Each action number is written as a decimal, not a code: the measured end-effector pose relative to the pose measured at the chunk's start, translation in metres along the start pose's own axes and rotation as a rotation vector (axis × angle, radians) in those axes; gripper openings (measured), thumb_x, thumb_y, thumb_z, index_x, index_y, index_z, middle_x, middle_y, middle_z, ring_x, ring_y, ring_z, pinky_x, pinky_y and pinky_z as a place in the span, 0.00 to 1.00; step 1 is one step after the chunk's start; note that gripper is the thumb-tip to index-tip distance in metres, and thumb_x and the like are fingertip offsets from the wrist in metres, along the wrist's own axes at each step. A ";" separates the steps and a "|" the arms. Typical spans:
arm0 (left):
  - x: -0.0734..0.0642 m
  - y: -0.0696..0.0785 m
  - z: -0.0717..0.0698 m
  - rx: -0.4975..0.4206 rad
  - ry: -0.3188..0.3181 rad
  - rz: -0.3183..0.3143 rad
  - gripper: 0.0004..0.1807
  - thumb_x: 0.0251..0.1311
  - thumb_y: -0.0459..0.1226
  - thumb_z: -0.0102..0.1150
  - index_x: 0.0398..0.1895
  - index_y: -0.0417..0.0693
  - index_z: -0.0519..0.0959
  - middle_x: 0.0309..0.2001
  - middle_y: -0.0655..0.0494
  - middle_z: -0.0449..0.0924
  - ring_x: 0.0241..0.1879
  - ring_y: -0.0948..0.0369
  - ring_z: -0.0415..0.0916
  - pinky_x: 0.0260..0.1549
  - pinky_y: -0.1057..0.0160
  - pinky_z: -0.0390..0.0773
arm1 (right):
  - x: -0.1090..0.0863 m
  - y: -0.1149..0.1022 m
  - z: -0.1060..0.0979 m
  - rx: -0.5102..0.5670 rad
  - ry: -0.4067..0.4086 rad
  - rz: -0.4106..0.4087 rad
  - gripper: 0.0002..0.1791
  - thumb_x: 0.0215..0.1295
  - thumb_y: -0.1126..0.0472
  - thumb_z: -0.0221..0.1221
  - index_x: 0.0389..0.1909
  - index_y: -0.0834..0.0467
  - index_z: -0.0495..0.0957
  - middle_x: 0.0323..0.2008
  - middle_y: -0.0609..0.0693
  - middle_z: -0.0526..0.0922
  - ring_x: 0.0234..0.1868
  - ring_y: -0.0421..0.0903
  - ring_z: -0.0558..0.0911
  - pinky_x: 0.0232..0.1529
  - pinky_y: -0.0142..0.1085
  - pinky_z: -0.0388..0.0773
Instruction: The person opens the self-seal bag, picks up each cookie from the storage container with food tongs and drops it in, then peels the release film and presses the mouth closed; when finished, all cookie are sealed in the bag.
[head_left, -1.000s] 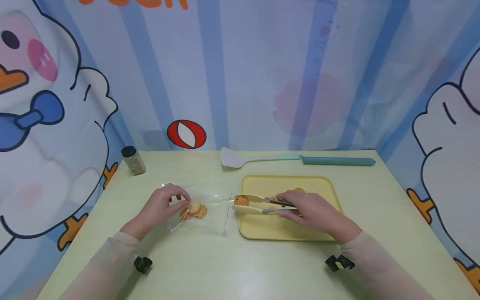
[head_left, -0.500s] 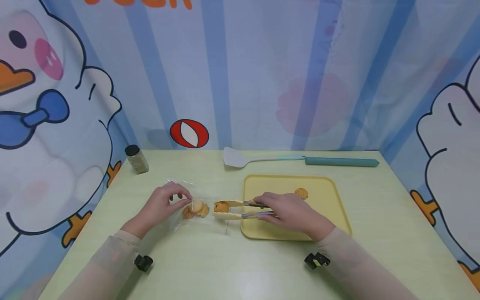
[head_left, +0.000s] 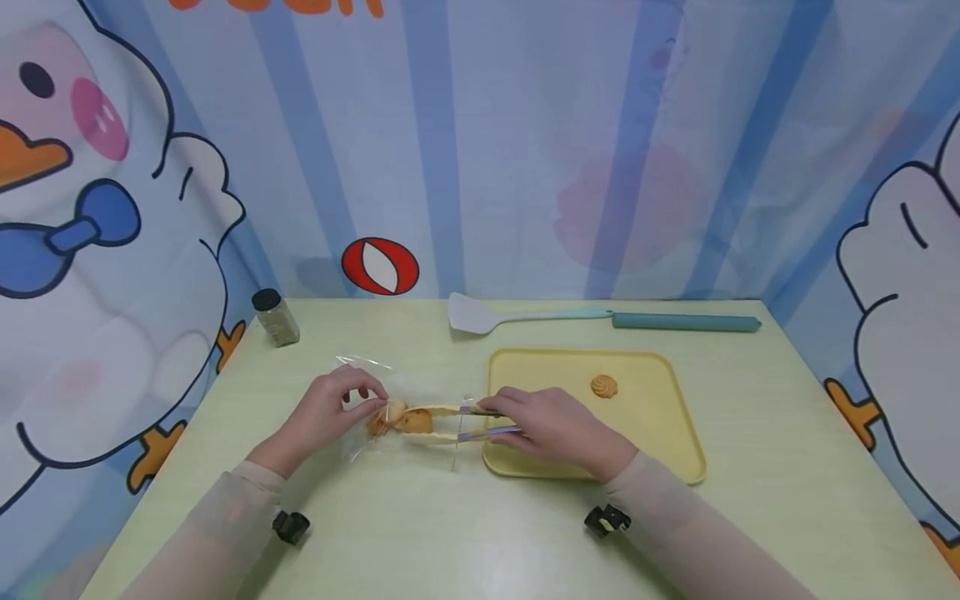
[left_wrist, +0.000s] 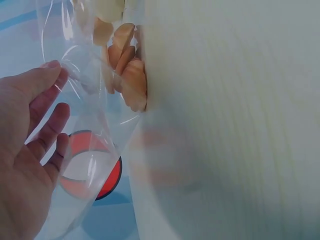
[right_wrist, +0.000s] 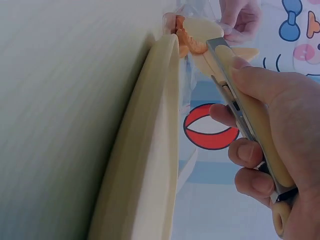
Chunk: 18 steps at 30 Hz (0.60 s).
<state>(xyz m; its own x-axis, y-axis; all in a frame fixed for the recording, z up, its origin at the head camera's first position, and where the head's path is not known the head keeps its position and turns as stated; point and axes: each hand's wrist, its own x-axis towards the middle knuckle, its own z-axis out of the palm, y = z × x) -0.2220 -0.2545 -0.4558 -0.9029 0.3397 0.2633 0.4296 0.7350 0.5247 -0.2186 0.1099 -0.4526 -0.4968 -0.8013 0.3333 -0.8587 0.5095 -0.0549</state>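
With thumb and fingertip, my left hand (head_left: 324,417) pinches the upper film of a clear plastic bag (left_wrist: 102,117) lying on the table. Several cookies (left_wrist: 131,82) sit inside its closed end. My right hand (head_left: 553,429) grips a pair of tongs (right_wrist: 250,112) with cream-coloured tips. Between those tips is a golden-brown cookie (head_left: 417,421), inside the bag beside the other cookies. Whether the tips still press on it, I cannot tell. Beneath my right hand lies a yellow tray (head_left: 547,368) bearing one swirled cookie (head_left: 603,386).
Along the table's back edge lies a spatula (head_left: 472,317) with a pale blade and teal handle. A seasoning jar (head_left: 277,321) with a black lid stands at the back left. Behind the table hangs a printed curtain (head_left: 510,150).
My right hand has moved left from over the tray, carrying the tongs and cookie into the bag up to the other cookies. The left hand keeps its pinch on the bag.
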 end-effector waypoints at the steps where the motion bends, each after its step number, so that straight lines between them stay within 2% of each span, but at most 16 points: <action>1: 0.000 0.000 0.000 0.001 0.001 -0.003 0.07 0.62 0.38 0.72 0.40 0.60 0.87 0.41 0.62 0.84 0.41 0.57 0.77 0.38 0.63 0.77 | 0.002 -0.001 0.001 -0.008 0.004 -0.005 0.24 0.71 0.44 0.64 0.61 0.50 0.78 0.45 0.42 0.85 0.19 0.33 0.67 0.23 0.30 0.70; 10: 0.002 0.003 -0.001 -0.008 -0.001 -0.007 0.07 0.63 0.37 0.72 0.41 0.60 0.86 0.41 0.63 0.84 0.42 0.59 0.76 0.39 0.61 0.77 | 0.016 -0.003 0.004 -0.012 0.025 -0.019 0.24 0.72 0.44 0.63 0.63 0.48 0.78 0.47 0.41 0.84 0.21 0.34 0.70 0.25 0.32 0.73; 18: 0.001 -0.001 0.000 -0.010 0.022 0.034 0.08 0.63 0.36 0.72 0.41 0.61 0.86 0.40 0.63 0.84 0.40 0.61 0.75 0.37 0.62 0.77 | 0.025 -0.003 0.013 -0.012 0.007 -0.023 0.24 0.71 0.44 0.64 0.64 0.49 0.77 0.48 0.42 0.84 0.23 0.35 0.73 0.26 0.32 0.74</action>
<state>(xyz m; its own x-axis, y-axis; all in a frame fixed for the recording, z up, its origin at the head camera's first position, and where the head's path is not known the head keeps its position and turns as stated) -0.2235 -0.2551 -0.4566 -0.8871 0.3517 0.2990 0.4606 0.7172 0.5229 -0.2302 0.0844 -0.4565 -0.4763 -0.8105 0.3408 -0.8681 0.4950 -0.0358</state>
